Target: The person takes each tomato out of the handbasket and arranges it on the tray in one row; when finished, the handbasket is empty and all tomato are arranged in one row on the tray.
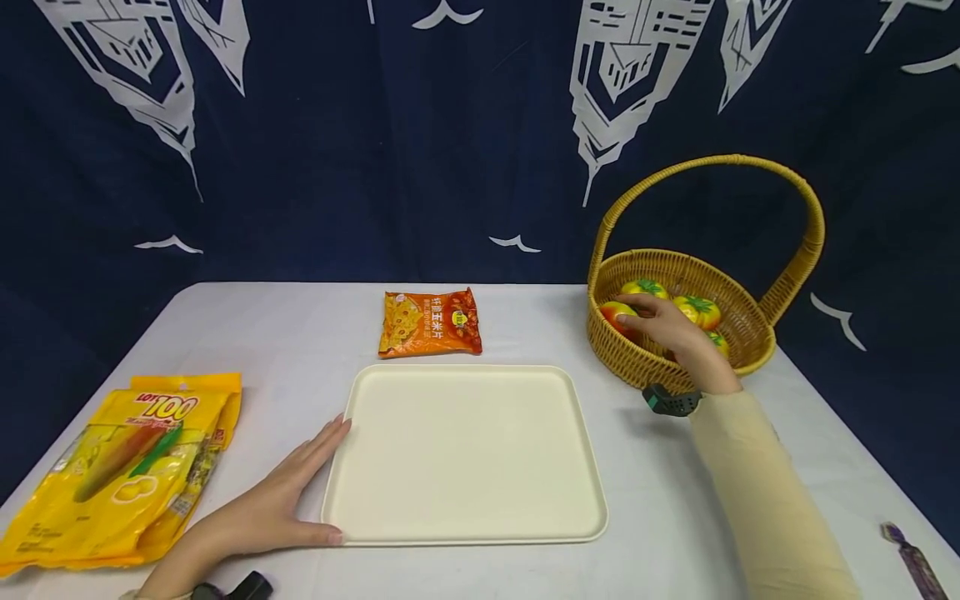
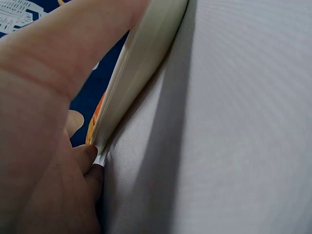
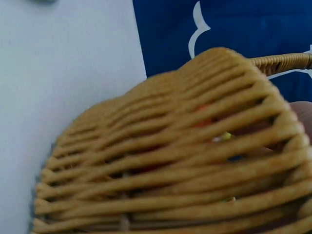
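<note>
One red-and-yellow fruit [image 1: 611, 312] sits in the wicker basket [image 1: 617, 353] near the table's [image 1: 300, 333] far right corner, where we see the right hand [image 1: 670, 328] pinching it; the left hand [image 1: 276, 502], fingers spread, touches the cream tray's [image 1: 465, 454] left edge.

The tray [image 1: 465, 454] appears to be of pale plastic, smooth and almost matt. Behind the tray, the orange packet [image 1: 430, 325] is made of glossy, slightly wrinkled film; left of the tray, the yellow bags [image 1: 112, 479] have a similar shiny, creased film. To the right of the tray, the basket [image 1: 618, 354] is woven of rough, ridged strands, and the red fruit [image 1: 612, 313] has a smooth, slightly shiny surface. Under the tray lies matt white cloth [image 1: 292, 342] of fine weave.
</note>
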Action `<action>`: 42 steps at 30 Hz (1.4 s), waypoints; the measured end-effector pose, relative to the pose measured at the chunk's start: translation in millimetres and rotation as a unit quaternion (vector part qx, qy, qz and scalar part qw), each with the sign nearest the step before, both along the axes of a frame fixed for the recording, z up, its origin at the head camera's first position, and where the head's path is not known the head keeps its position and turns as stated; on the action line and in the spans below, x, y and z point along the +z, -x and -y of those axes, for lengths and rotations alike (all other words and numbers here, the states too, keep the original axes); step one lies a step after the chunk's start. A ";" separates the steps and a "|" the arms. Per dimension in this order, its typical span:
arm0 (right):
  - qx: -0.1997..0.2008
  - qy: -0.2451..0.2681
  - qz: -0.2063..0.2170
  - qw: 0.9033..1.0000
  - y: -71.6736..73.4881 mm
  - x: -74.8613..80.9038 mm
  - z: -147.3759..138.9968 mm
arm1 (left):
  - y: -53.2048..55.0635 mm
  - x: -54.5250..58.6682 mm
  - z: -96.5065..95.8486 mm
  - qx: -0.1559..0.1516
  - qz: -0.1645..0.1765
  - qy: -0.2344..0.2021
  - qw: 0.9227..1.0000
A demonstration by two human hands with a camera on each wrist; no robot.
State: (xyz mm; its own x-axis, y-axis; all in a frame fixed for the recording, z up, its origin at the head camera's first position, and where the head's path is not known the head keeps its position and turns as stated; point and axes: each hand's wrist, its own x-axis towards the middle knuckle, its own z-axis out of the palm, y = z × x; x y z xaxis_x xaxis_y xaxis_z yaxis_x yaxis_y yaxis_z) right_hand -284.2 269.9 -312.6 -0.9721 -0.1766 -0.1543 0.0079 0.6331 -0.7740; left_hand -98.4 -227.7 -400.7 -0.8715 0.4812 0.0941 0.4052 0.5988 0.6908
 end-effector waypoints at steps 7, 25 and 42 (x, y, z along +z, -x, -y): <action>0.031 0.000 0.024 0.999 1.3 8.3 -6.7 | 5.9 2.0 -3.3 -0.002 0.000 0.004 1.000; 0.010 0.031 0.034 0.999 -4.6 5.0 -4.9 | -2.2 -3.7 -2.1 0.016 0.002 0.012 1.000; 0.036 0.162 -0.275 0.947 -24.1 17.8 125.1 | -1.2 -3.3 -0.9 0.022 -0.001 0.010 1.000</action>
State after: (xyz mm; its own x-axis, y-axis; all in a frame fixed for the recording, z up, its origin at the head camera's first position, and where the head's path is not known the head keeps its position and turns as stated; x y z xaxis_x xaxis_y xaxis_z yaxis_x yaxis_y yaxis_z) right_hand -260.1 144.8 -294.9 -0.8737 -0.1968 0.4450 -0.4865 0.3462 -0.8022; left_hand -97.2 -226.8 -404.0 -0.8914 0.4448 0.0871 0.3802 0.6294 0.6777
